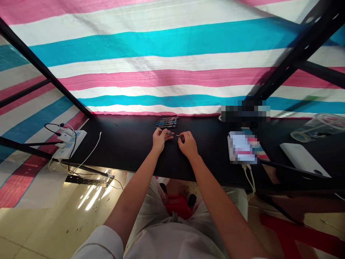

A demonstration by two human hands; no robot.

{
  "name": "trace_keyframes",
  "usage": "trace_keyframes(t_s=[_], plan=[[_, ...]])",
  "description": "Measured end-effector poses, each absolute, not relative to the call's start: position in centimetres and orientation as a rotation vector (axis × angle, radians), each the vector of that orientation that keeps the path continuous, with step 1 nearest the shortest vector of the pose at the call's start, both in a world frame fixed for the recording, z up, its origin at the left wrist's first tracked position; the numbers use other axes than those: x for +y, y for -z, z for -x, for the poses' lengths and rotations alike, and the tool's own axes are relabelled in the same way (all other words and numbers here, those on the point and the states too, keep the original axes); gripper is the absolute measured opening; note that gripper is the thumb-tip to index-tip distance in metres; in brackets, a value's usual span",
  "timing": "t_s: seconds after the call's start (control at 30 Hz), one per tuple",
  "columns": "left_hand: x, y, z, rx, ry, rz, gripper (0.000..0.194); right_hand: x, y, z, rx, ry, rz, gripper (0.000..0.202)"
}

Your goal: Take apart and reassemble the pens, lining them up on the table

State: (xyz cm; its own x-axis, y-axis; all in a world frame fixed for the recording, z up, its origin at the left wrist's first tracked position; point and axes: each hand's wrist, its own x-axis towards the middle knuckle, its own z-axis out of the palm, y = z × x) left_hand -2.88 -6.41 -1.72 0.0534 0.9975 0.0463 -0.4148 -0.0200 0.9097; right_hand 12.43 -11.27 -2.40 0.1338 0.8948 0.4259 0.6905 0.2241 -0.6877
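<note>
Above the middle of the black table, my left hand [160,140] pinches one end of a thin dark pen [171,133]. My right hand [188,144] has its fingers closed on the other end, which points toward the right. Just beyond my hands, several pens [167,122] lie side by side on the table, dark and silvery with some blue parts. The small details of the held pen are too fine to make out.
A white power strip [72,144] with cables lies at the table's left end. On the right are a blurred device [242,148] with white cables, a white power bank [304,160] and a clear jar [318,127] on its side. Black poles [51,77] frame a striped sheet [161,46].
</note>
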Motion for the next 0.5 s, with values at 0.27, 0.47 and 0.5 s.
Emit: trace_keyframes(t_s=[0.27, 0.47, 0.5], plan=[[-6.17, 1.67, 3.07, 0.850, -1.451, -0.847, 0.048, -10.72, 2.80, -13.15, -1.457, -0.316, 1.530, 0.020], [-6.21, 1.74, 3.10, 0.831, -1.445, -0.856, 0.047, -10.81, 2.71, -13.08, -1.461, -0.331, 1.509, 0.020], [-6.22, 1.74, 3.11, 0.830, -1.440, -0.860, 0.047, -10.84, 2.68, -13.07, -1.468, -0.330, 1.502, 0.020]])
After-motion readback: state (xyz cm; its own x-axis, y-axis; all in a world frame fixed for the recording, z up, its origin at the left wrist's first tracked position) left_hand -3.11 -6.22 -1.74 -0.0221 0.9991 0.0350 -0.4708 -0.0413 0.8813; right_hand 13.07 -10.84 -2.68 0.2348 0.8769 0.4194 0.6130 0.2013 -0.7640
